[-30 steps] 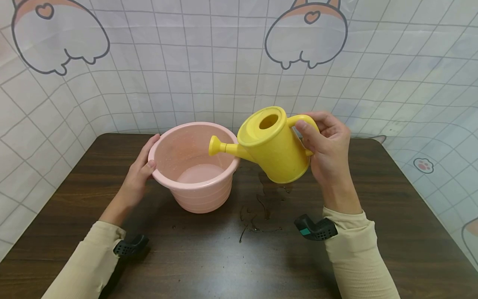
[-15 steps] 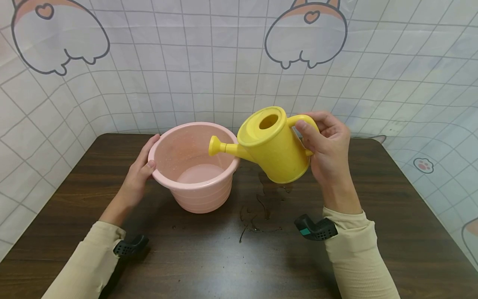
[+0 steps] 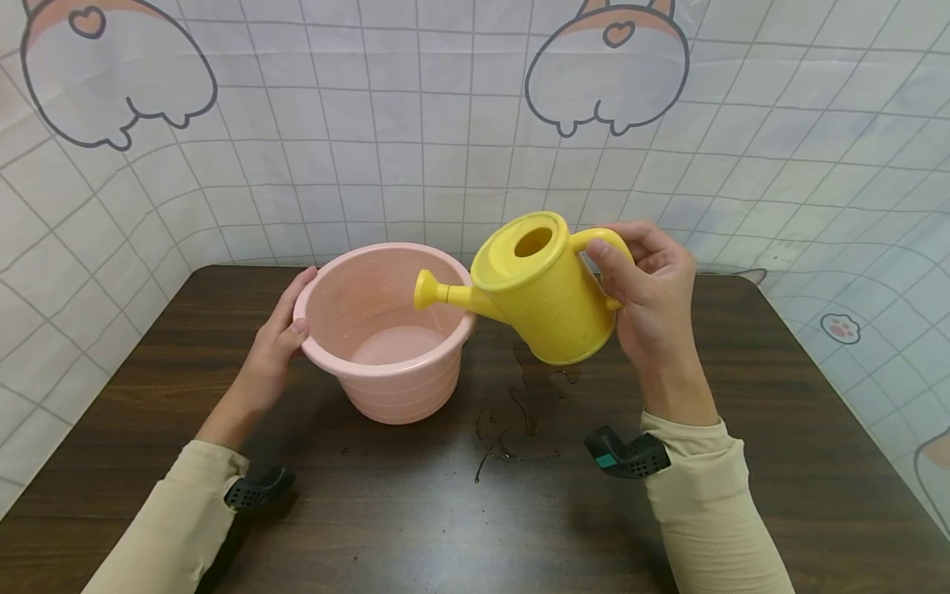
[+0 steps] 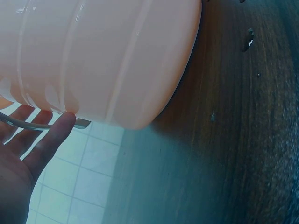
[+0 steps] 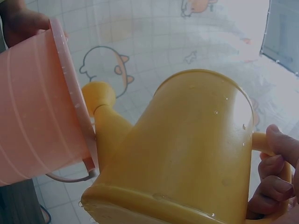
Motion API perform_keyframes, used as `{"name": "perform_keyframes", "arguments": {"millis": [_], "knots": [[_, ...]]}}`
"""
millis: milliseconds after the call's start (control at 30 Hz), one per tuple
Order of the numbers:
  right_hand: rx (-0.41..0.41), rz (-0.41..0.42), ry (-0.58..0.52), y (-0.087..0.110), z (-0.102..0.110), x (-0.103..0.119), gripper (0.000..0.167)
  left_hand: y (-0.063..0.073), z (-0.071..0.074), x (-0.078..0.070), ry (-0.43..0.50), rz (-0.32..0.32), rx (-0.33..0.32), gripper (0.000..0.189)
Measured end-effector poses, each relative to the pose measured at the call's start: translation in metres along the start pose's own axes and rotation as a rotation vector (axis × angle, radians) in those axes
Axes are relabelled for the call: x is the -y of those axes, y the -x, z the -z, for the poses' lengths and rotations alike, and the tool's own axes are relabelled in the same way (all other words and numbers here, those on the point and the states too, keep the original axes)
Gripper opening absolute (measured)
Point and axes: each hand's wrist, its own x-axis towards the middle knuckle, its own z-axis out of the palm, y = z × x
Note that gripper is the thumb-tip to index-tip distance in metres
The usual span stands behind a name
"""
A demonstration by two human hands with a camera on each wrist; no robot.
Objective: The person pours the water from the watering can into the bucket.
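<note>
A pink plastic bucket [image 3: 397,388] stands on the dark wooden table, left of centre. My left hand [image 3: 270,351] holds its left rim, with the thumb at the near side and the fingers farther back. The left wrist view shows those fingers [image 4: 58,133] beside the bucket's thin handle [image 4: 28,123]. My right hand [image 3: 656,285] grips the handle of a yellow watering can [image 3: 557,305], raised above the table and tilted left. Its spout's rose [image 3: 426,289] reaches over the bucket's right rim, a faint thin streak showing below it. Water drops cling to the can's body.
Spilled water [image 3: 519,429] lies in streaks and drops on the table [image 3: 416,528] right of the bucket and below the can. A white grid-patterned cloth [image 3: 445,124] with cartoon animals hangs behind and at both sides. Each wrist wears a dark strapped device [image 3: 627,452].
</note>
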Motion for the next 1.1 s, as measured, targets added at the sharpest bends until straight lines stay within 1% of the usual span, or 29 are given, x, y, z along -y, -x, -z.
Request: {"name": "perform_keyframes", "arguments": {"millis": [1100], "knots": [[0.006,-0.006,0.007,0.0002,-0.0009,0.0003,0.009,0.0000,0.0001,-0.0014,-0.006,0.002,0.010,0.056]]}}
